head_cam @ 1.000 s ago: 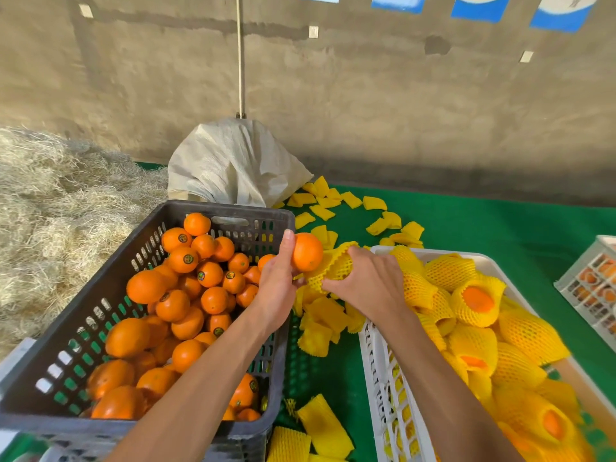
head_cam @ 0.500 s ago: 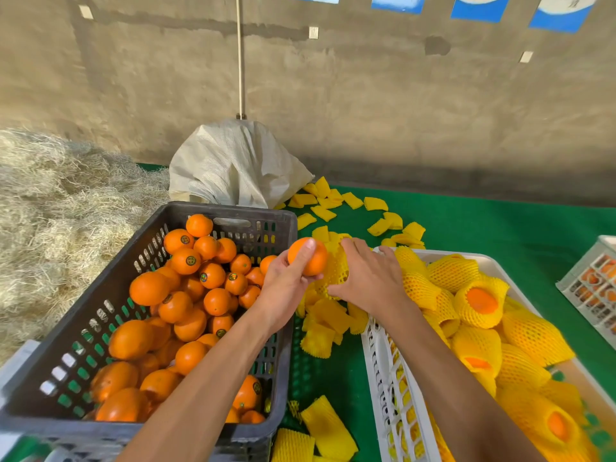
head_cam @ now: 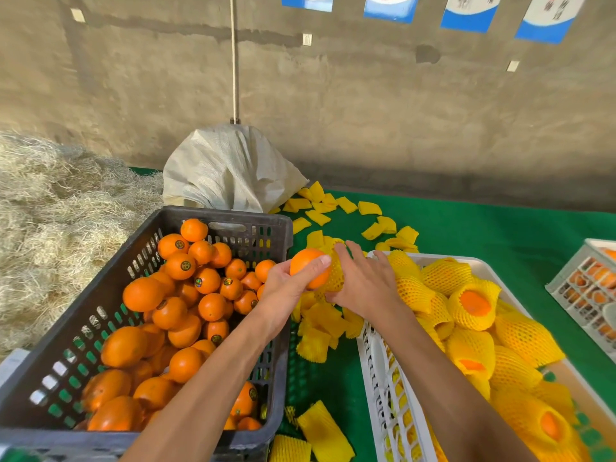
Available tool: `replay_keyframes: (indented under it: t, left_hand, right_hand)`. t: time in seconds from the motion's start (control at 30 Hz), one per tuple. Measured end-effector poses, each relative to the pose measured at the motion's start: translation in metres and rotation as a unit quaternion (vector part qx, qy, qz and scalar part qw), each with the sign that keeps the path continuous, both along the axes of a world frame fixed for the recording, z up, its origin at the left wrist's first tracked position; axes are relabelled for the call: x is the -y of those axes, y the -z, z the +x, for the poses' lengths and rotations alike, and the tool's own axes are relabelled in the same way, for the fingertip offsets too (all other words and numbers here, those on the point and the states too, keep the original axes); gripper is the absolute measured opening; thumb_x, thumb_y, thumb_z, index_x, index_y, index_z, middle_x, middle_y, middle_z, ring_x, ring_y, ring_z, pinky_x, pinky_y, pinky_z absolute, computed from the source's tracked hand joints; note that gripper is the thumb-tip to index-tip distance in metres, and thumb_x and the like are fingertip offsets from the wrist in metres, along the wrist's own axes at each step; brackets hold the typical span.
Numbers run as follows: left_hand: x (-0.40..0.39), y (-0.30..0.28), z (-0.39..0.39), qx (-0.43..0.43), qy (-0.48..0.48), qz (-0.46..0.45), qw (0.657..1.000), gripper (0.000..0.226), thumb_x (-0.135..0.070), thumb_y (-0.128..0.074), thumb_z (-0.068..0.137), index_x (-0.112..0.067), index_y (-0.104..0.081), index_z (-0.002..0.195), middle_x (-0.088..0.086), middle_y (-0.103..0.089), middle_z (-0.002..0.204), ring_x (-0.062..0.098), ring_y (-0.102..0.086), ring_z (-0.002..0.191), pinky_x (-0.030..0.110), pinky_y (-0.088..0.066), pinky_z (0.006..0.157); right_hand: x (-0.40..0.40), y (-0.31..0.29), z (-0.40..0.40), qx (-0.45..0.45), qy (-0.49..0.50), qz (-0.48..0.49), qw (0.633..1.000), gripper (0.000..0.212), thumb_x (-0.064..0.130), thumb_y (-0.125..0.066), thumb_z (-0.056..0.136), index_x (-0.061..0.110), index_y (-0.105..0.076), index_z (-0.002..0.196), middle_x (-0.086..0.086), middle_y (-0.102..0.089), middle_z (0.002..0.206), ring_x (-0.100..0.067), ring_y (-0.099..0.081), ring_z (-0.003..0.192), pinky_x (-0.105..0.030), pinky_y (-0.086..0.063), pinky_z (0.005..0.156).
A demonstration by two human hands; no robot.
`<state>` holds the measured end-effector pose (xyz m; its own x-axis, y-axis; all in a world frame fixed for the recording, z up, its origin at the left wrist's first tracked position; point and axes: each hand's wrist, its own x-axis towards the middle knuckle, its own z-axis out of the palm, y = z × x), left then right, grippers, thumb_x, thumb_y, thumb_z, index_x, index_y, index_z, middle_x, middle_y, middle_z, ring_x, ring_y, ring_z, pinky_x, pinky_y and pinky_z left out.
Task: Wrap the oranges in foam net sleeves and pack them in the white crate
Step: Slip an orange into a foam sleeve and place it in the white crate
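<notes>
Since a second ago both hands have closed on each other: the orange [head_cam: 308, 266], which I held clear of the net then, now sits with its right side pushed into the mouth of the foam net sleeve [head_cam: 335, 271].

Green matting [head_cam: 483, 235] covers the work surface, and a bare, stained concrete wall [head_cam: 366, 105] rises behind it, with blue-and-white signs [head_cam: 470, 13] along its top. A heap of straw [head_cam: 56, 208] lies to the left and a slumped white woven sack [head_cam: 230, 171] stands at the back, with loose flat yellow sleeves [head_cam: 333, 211] scattered beside it and more piled between the crates.

My left hand [head_cam: 286, 291] grips the orange from below and behind, thumb curled over its top. My right hand [head_cam: 363, 285] holds the sleeve, fingers curled round the net's far side, stretching it against the fruit. The pair hangs above the gap between the dark crate [head_cam: 166, 431] of bare oranges on my left and the white crate [head_cam: 375, 368] on my right, where wrapped oranges [head_cam: 473, 301] already lie heaped. Another white crate [head_cam: 586, 288] sits at the far right edge.
</notes>
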<state>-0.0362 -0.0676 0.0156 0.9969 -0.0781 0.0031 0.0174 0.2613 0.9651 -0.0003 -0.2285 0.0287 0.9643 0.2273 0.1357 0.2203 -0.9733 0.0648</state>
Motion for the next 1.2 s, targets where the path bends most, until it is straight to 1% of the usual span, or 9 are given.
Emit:
replay_keyframes:
  t: [0.2,0.37,0.53,0.67,0.8,0.9,0.97,1.1,1.2]
  left_hand:
    - [0.002,0.0,-0.001,0.007,-0.025,0.011,1.0,0.056,-0.048,-0.086,0.078,-0.008,-0.074,0.116,0.016,-0.076,0.108,0.025,-0.07,0.097,0.027,-0.055,0.08]
    - [0.003,0.002,0.0,0.013,0.023,-0.033,0.999,0.058,-0.026,-0.088,0.08,-0.005,-0.067,0.13,0.016,-0.072,0.124,0.034,-0.067,0.118,0.051,-0.051,0.107]
    - [0.002,0.002,0.001,0.032,0.078,-0.037,0.996,0.067,-0.027,-0.09,0.07,-0.01,-0.067,0.131,0.012,-0.071,0.128,0.031,-0.066,0.121,0.04,-0.054,0.102]
    - [0.001,0.004,-0.002,0.056,0.12,0.031,0.991,0.059,-0.049,-0.09,0.069,-0.02,-0.077,0.118,0.006,-0.074,0.121,0.023,-0.069,0.113,0.031,-0.055,0.094]
    - [0.0,-0.001,-0.005,0.061,0.103,0.073,0.99,0.037,-0.062,-0.082,0.067,-0.031,-0.082,0.087,-0.018,-0.071,0.096,0.0,-0.065,0.088,0.013,-0.049,0.075]
    - [-0.003,-0.002,-0.003,0.045,0.083,0.107,0.99,0.044,-0.061,-0.079,0.065,-0.027,-0.083,0.093,0.0,-0.065,0.114,0.011,-0.063,0.108,0.024,-0.049,0.092]
    - [-0.006,-0.002,-0.003,0.053,0.078,0.126,0.988,0.046,-0.06,-0.082,0.075,-0.02,-0.083,0.096,0.007,-0.057,0.112,0.015,-0.057,0.11,0.03,-0.043,0.099]
    - [-0.008,0.0,-0.003,0.123,0.04,0.187,0.974,0.051,-0.066,-0.072,0.079,-0.016,-0.08,0.09,0.014,-0.047,0.1,0.021,-0.05,0.098,0.036,-0.041,0.094]
    - [-0.012,0.007,0.002,0.179,0.009,0.308,0.934,0.055,-0.074,-0.062,0.081,-0.022,-0.073,0.09,0.002,-0.05,0.101,0.018,-0.054,0.096,0.042,-0.047,0.092]
  right_hand:
    - [-0.003,0.001,-0.002,0.012,-0.026,0.032,0.999,0.103,0.068,-0.071,0.077,0.022,-0.023,0.156,-0.004,-0.033,0.163,-0.029,-0.054,0.134,-0.053,-0.028,0.12]
    - [-0.003,-0.002,-0.003,0.035,-0.042,0.06,0.997,0.091,0.065,-0.068,0.082,0.019,-0.029,0.151,-0.002,-0.049,0.149,-0.028,-0.06,0.123,-0.047,-0.038,0.11]
    - [0.004,-0.002,-0.004,0.018,-0.041,0.075,0.996,0.09,0.061,-0.069,0.085,0.021,-0.026,0.154,-0.003,-0.042,0.154,-0.03,-0.058,0.125,-0.046,-0.04,0.108]
    - [0.012,0.002,-0.006,-0.005,-0.067,0.123,0.99,0.097,0.064,-0.072,0.083,0.022,-0.026,0.158,-0.003,-0.043,0.155,-0.032,-0.057,0.124,-0.042,-0.042,0.102]
    - [0.019,0.003,-0.008,-0.014,-0.084,0.17,0.982,0.098,0.063,-0.078,0.077,0.024,-0.034,0.156,0.0,-0.053,0.149,-0.03,-0.058,0.125,-0.042,-0.045,0.098]
    - [0.02,0.004,-0.007,-0.015,-0.084,0.182,0.98,0.102,0.068,-0.081,0.071,0.027,-0.039,0.154,0.004,-0.058,0.145,-0.022,-0.058,0.127,-0.038,-0.046,0.097]
    - [0.021,0.005,-0.005,-0.006,-0.085,0.179,0.98,0.095,0.072,-0.079,0.069,0.03,-0.046,0.147,0.008,-0.064,0.137,-0.018,-0.061,0.121,-0.031,-0.044,0.089]
    - [0.02,0.004,-0.006,0.022,-0.11,0.178,0.978,0.074,0.072,-0.077,0.07,0.031,-0.056,0.128,0.01,-0.071,0.117,-0.017,-0.067,0.103,-0.026,-0.035,0.074]
    - [0.017,0.003,-0.007,0.044,-0.118,0.14,0.982,0.069,0.075,-0.073,0.07,0.031,-0.055,0.12,0.009,-0.071,0.113,-0.019,-0.068,0.097,-0.029,-0.035,0.071]
